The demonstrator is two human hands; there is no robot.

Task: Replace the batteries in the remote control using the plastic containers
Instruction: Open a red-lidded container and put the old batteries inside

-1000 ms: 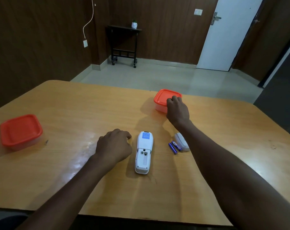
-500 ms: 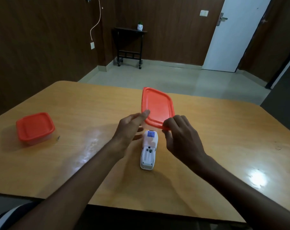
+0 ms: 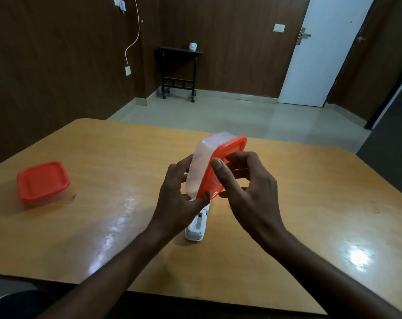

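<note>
the left hand grips the clear body of a small rectangular plastic container with an orange lid, fingers wrapped on its side and thumb at the lower corner. the right hand is closed on the lid side, its thumb pressing the orange rim and the other fingers curled around the lid's edge. the container is held in the air, tilted on its side, above the far end of the white remote control.

i judge that the step in hand is opening this container; the lid looks still seated on the body. the next move calls for peeling one corner of the lid up while the left hand keeps the body steady and brings it more level, so nothing falls out.

through the clear wall i cannot tell what is inside. the remote lies on the light wooden table, back side up, with its battery bay uncovered; whether the bay is empty i cannot see. a second orange-lidded plastic container stands closed, well apart at the left; its contents are hidden.
</note>
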